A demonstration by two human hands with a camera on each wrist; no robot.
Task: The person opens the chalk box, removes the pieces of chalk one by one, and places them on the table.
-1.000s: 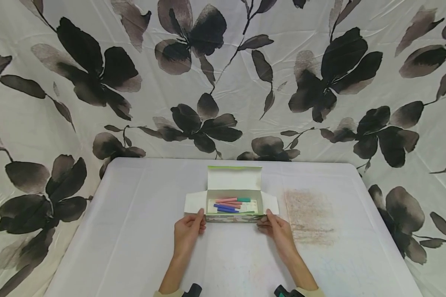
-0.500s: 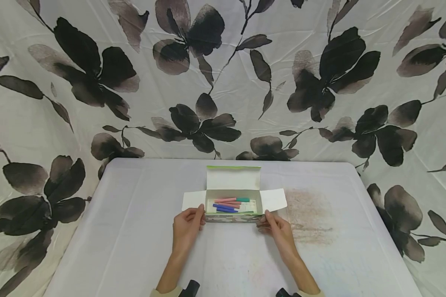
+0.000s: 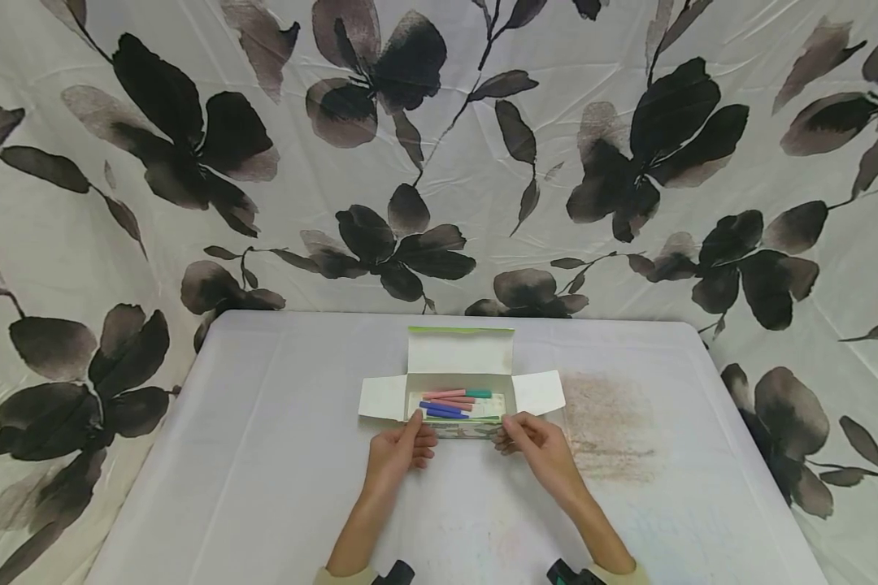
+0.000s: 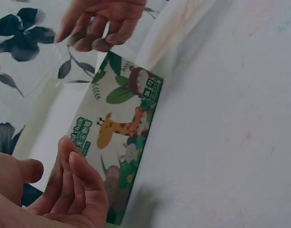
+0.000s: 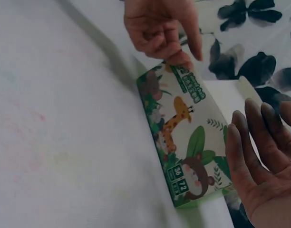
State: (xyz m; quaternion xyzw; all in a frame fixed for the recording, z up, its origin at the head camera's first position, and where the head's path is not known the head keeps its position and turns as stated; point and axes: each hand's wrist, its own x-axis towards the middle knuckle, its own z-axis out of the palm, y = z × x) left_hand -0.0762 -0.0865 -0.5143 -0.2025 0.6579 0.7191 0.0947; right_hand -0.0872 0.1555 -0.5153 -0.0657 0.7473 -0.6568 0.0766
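Both hands have slid inward along the near wall of the box (image 3: 459, 398) since a moment ago, when each sat at an outer corner by a side flap. From the head camera, the left hand (image 3: 400, 451) now has one finger lifted to the box's near rim, the others loosely curled below it; the right hand (image 3: 532, 441) has its fingertips at the near rim on the right. The box lies mid-table (image 3: 263, 455), lid and both side flaps spread open, coloured chalk sticks (image 3: 449, 402) inside.

Seen from the left wrist, the left hand (image 4: 55, 190) is relaxed, fingers just beside the giraffe-printed wall (image 4: 121, 142), clasping nothing.

Seen from the right wrist, the right hand (image 5: 262, 156) is held flat with straight fingers close to the same printed wall (image 5: 183, 142); whether they touch it I cannot tell.
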